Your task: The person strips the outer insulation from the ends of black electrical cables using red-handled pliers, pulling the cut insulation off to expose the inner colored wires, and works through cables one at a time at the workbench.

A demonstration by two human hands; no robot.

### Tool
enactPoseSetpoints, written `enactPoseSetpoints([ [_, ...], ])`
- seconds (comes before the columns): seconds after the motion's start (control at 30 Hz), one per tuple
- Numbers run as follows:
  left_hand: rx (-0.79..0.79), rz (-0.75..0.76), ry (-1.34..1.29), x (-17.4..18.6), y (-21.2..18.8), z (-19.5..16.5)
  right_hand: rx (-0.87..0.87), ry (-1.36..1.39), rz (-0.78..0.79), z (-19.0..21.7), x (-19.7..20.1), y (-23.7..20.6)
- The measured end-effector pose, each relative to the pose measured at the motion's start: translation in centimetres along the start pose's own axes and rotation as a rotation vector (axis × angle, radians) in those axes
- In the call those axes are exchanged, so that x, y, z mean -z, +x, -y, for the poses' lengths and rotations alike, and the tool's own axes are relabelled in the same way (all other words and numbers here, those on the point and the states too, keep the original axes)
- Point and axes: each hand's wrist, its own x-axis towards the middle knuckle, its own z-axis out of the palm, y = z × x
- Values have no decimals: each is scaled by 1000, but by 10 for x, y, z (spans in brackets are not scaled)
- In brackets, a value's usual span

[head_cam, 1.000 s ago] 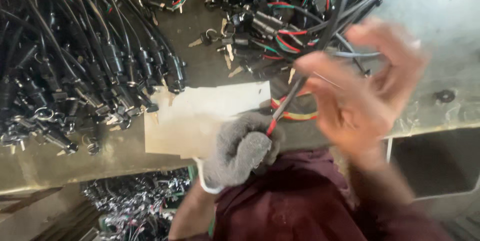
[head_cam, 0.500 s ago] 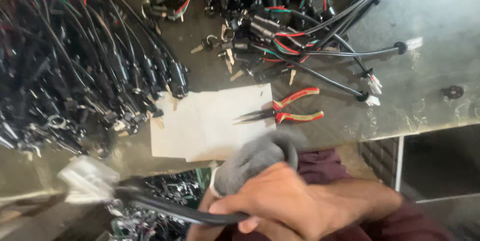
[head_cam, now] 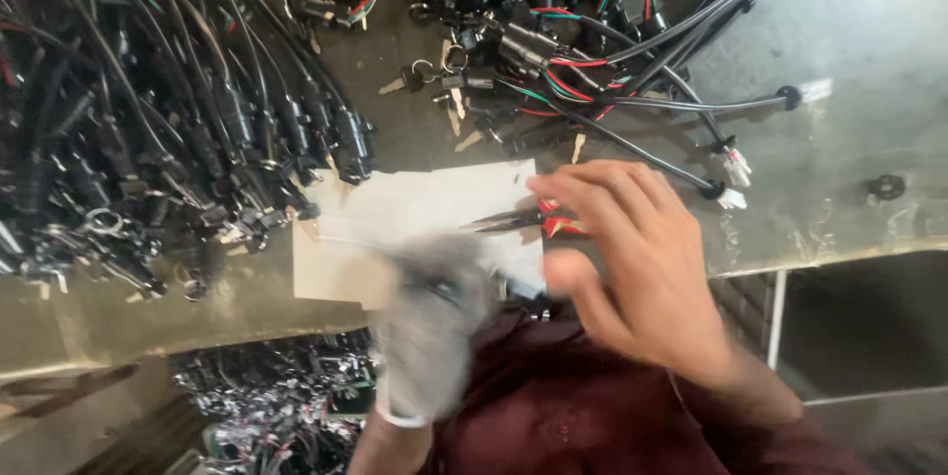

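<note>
My right hand is bare, with its fingers spread, and hovers over the red handles of a pair of pliers. The pliers lie on a white sheet of paper at the table's front edge. I cannot tell whether the hand touches them. My left hand wears a grey knit glove and is blurred. It sits over the paper's front edge, just left of my right hand. A small dark spot shows on the glove, but I cannot tell whether it is holding anything.
A big heap of black cable harnesses covers the table's left side. More black cables with coloured wires and white connectors fan out at the back right, with keys among them. Below the table edge lies another pile of harnesses.
My right hand carried a black cable down to the left below the table edge, then came back up over the pliers without it. The gloved left hand rose onto the paper.
</note>
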Motion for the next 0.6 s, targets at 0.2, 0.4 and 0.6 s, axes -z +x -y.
enactPoseSetpoints([
  [0.2,86,458,370,-28,-18,35,-121,1271,214,34,41,38],
  [0.4,243,692,471,-23,-3,22,-224,1543,171,-1,55,2],
  [0.6,38,645,508,4,26,11,54,1607,-260,-36,27,-15],
])
